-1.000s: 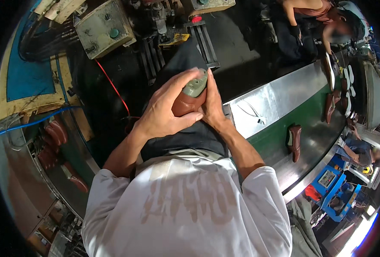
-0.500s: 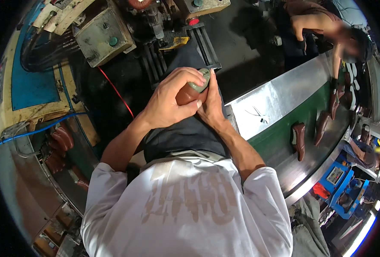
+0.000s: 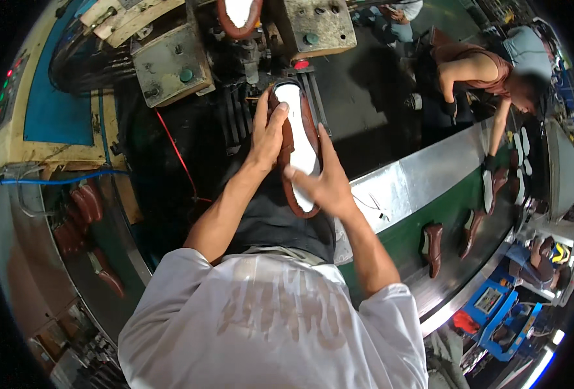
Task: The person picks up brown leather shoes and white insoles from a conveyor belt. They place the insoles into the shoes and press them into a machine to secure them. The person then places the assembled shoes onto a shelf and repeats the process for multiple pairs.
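Sole side up over my lap lies a brown shoe upper on a last, with a white insole (image 3: pixel 302 152) covering its bottom. My left hand (image 3: pixel 269 136) grips it by the left side, thumb over the edge near the far end. Against its right side rests my right hand (image 3: pixel 329 185), fingers along the upper and thumb across the insole, slightly blurred. The rounded near end of the brown shoe (image 3: pixel 293 202) points toward me. Both palms partly hide its sides.
A machine with a control box (image 3: pixel 173 68) stands ahead, holding another white-bottomed shoe (image 3: pixel 239 16). To the right, a green conveyor (image 3: pixel 390 249) with a metal edge carries brown shoes (image 3: pixel 433 246); a co-worker (image 3: pixel 475 68) reaches over it. More brown shoes (image 3: pixel 86 201) lie at left.
The shoe has been turned over: its green last top faced up before, and now the white insole does. My hands have spread along its sides, and the view has shifted.
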Motion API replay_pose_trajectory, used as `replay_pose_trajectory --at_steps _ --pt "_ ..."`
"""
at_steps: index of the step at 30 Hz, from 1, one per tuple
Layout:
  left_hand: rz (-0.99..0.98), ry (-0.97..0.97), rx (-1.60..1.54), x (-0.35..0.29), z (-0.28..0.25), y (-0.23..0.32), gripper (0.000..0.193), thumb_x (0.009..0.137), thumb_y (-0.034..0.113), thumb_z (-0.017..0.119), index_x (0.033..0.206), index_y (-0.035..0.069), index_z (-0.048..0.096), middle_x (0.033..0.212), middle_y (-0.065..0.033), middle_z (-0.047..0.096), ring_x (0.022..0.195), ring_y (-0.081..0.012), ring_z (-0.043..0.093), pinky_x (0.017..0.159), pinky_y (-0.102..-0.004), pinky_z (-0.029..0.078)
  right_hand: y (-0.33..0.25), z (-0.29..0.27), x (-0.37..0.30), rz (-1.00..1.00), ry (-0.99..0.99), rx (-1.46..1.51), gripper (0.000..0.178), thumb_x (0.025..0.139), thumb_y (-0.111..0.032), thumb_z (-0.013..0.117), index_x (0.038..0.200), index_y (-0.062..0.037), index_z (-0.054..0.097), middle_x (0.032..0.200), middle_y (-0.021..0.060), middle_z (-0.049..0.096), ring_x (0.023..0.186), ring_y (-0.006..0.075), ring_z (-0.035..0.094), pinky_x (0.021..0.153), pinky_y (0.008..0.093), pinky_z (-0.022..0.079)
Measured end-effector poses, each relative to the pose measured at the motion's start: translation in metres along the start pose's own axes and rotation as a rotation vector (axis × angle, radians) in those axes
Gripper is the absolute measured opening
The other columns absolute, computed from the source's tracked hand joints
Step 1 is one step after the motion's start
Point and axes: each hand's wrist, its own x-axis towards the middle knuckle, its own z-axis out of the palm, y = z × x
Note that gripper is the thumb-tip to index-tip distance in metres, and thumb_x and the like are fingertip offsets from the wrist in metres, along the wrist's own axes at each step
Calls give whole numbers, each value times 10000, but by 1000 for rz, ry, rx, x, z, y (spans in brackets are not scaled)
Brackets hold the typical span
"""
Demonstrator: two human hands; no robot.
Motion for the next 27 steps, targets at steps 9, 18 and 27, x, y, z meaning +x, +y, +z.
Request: replay_pose_trajectory --at_steps 9,18,27 --pt "-210 -10 -19 50 -63 9 732 1058 455 656 1618 41 431 1453 -110 568 1258 -206 564 999 -356 468 -20 2 -13 -230 77 -622 736 876 -214 822 1569 -237 574 1685 379 222 1413 547 450 1162 570 422" --pt "88 -51 -48 255 -101 138 725 1076 433 631 1630 45 369 1512 -131 543 1354 -265 563 1161 -440 450 -80 -45 75 -367 271 -779 722 863 -222 843 1544 -247 606 1700 365 191 1342 547 500 1081 585 495" --pt "135 -124 -210 175 -115 194 689 1099 240 549 1713 142 253 1532 -155 548 1320 -302 624 1075 -474 573 -151 -18 232 -492 197 -715 749 875 -253 812 1577 -311 558 1692 384 201 1320 600 494 1134 588 469"
